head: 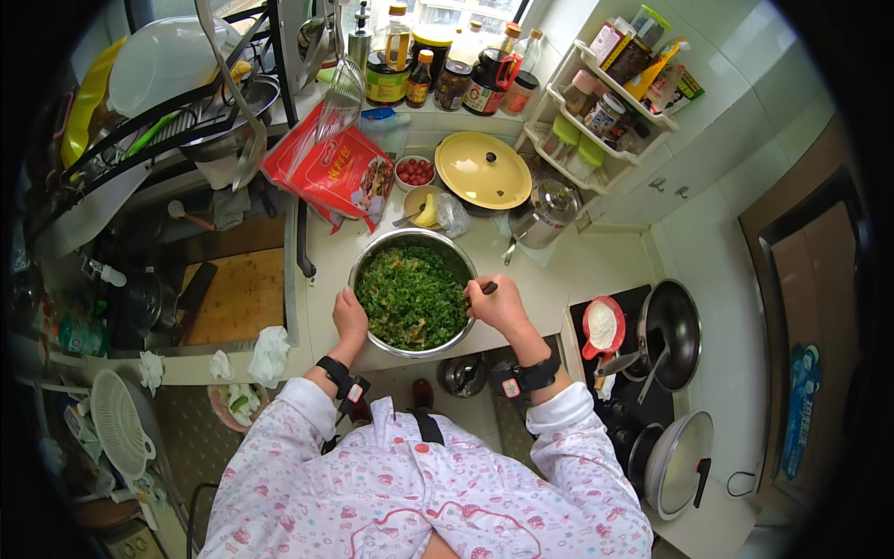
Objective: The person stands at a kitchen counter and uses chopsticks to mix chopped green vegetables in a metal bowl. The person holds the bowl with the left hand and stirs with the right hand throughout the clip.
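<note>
A stainless steel bowl (419,353) full of chopped green leaves (412,293), flecked with orange and pale bits, stands at the counter's front edge. My left hand (350,318) grips the bowl's left side. On the right, my right hand (497,305) is closed around a dark utensil handle (489,287) over the rim; the utensil's lower end is hidden by my hand and the leaves. Behind the bowl sit a small bowl (412,202) with a yellow piece of food and a clear plastic bag (452,215), and a white bowl of small red fruits (415,172).
A red packet (342,168) and a yellow-lidded pan (482,171) stand at the back. Left is a sink with a wooden cutting board (244,293) and a knife (195,286). Right are a wok (670,335) and a red cup of white powder (602,325) by the stove.
</note>
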The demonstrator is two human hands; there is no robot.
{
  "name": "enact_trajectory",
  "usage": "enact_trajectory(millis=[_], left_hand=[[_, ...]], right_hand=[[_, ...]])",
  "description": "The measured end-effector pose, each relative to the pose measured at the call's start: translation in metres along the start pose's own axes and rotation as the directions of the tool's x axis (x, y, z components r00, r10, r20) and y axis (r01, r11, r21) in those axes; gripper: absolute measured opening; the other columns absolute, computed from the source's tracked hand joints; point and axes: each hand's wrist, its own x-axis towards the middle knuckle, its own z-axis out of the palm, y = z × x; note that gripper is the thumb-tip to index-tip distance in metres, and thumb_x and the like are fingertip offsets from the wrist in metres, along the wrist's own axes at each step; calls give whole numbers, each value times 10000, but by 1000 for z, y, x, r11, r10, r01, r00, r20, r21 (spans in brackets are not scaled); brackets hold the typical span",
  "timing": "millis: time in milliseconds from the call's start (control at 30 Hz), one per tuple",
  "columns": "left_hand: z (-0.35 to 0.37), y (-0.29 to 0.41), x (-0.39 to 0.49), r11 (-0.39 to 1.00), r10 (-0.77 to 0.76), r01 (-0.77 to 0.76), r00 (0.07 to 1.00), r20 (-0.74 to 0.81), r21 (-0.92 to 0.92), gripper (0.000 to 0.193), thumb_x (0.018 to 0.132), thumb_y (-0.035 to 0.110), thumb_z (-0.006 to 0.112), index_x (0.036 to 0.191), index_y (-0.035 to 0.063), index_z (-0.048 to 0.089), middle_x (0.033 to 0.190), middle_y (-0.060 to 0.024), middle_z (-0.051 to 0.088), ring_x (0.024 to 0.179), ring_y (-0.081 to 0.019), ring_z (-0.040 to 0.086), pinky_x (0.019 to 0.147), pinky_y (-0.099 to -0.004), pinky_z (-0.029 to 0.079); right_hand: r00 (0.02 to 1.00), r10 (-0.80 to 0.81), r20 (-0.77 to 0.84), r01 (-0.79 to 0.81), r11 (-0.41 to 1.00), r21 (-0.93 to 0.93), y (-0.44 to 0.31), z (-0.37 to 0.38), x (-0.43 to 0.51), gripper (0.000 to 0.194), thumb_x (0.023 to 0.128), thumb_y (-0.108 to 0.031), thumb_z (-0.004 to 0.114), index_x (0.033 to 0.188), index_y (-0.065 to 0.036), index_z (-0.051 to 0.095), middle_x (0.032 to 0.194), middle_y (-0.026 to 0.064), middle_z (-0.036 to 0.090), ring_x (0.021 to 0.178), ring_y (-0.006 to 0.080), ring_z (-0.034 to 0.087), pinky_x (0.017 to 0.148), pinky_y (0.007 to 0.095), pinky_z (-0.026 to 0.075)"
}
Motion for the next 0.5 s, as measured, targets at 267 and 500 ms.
enact_trajectory(millis=[267,500], left_hand=[[-1,1,-1,1000,0,0,1000,15,11,417,956,332,335,838,-15,534,781,-239,576,739,-441,529,656,-486,407],[-2,1,0,1000,15,-15,1000,14,13,419,955,329,332,846,-18,540,781,-242,577,743,-443,532,664,-483,408]], right_hand=[[926,363,102,-271,455,848,67,53,-13,223,899,-130,456,885,49,589,767,151,632,611,209,646,533,294,562],[960,277,-38,-106,487,867,49,42,-16,247,919,-134,436,893,62,584,763,144,626,612,190,635,566,304,563]])
